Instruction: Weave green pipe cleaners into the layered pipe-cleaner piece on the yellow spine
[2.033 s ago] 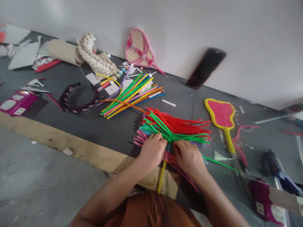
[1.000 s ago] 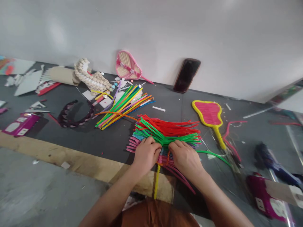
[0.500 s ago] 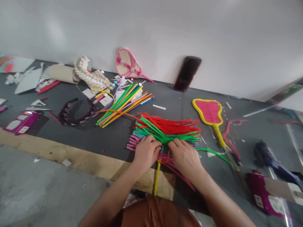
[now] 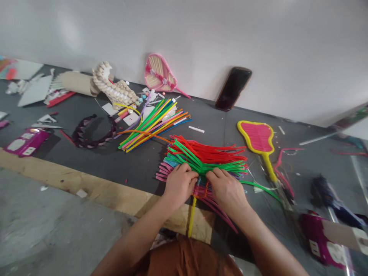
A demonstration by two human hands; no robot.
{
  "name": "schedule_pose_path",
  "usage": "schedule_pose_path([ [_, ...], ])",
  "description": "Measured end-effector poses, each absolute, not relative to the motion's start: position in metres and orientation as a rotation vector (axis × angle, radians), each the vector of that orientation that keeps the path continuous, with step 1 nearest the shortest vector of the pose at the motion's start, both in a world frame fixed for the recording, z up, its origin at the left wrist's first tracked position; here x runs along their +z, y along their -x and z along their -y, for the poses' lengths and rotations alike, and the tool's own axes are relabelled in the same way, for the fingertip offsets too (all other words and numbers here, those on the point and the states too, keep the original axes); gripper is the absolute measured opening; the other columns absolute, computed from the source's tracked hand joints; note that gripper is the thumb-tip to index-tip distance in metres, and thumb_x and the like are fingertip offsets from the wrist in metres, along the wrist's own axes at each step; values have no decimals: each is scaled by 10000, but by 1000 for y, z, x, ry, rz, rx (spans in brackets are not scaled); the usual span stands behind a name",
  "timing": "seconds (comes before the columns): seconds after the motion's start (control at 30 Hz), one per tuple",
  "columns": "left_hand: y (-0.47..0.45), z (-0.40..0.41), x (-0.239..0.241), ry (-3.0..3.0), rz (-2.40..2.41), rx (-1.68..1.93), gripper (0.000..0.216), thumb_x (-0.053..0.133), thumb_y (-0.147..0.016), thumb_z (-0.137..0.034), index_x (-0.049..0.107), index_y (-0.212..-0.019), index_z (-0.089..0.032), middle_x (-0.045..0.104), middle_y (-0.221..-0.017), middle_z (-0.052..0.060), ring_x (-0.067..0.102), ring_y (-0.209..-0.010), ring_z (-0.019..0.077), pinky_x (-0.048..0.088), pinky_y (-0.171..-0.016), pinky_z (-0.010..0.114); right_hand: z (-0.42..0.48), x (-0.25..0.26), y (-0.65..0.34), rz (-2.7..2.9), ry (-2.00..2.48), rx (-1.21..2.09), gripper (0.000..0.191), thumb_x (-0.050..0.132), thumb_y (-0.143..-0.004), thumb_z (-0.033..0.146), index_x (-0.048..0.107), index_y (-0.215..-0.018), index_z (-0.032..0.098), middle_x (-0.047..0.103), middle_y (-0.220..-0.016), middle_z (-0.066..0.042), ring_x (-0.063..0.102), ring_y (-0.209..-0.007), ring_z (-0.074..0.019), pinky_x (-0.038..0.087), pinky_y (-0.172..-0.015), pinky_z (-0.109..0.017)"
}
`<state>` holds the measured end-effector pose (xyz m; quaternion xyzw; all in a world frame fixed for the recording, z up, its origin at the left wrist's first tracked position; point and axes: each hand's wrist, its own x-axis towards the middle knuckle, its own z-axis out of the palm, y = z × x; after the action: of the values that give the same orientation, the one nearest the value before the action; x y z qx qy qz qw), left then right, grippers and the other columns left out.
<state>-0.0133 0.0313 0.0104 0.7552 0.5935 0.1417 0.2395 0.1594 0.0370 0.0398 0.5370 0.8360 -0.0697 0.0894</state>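
Observation:
A fan-shaped bundle of pipe cleaners (image 4: pixel 207 157) in red, green, blue and pink lies on the dark mat, with a yellow stem (image 4: pixel 191 216) pointing toward me. My left hand (image 4: pixel 179 186) grips the bundle's left side near the centre, fingers curled. My right hand (image 4: pixel 228 191) pinches the green strands just right of the centre, fingers pressed together. Both hands nearly touch over the middle of the bundle.
Loose straight pipe cleaners (image 4: pixel 155 122) lie behind. A pink and yellow fan (image 4: pixel 258 138) lies to the right, another pink fan (image 4: pixel 159 74) and a phone (image 4: pixel 232 88) lean on the wall. A dark headband (image 4: pixel 90 132), a purple box (image 4: pixel 24 142) and a glue gun (image 4: pixel 330 199) lie around.
Both hands have stayed on the centre of the bundle with small finger shifts. The view has swung slightly; the objects on the mat have not moved.

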Motion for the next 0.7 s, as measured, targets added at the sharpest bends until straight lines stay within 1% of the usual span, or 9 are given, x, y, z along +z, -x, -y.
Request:
schedule_pose_path([
  [0.33,13,-31,10,-2069,-1629,405,186,552,-909,-231,732,-937,-270,607,-924,15,555,-925,180,458,-794,296,-35,41,-157,-2488,-1586,-155,181,487,-918,123,631,-941,231,646,-933,-46,565,-862,-200,322,-673,-302],
  [0.57,13,-31,11,-2062,-1624,394,173,565,-907,-238,737,-914,-261,608,-919,21,556,-917,179,459,-785,290,-32,28,-154,-2518,-1703,-124,178,466,-933,148,608,-837,194,637,-790,-48,572,-748,-184,303,-649,-301],
  [0.7,13,-31,12,-2073,-1613,363,164,565,-907,-240,728,-919,-250,606,-924,23,554,-932,192,461,-800,304,-28,18,-156,-2608,-1762,-154,185,464,-936,150,596,-816,196,632,-758,-31,572,-712,-171,307,-652,-293],
])
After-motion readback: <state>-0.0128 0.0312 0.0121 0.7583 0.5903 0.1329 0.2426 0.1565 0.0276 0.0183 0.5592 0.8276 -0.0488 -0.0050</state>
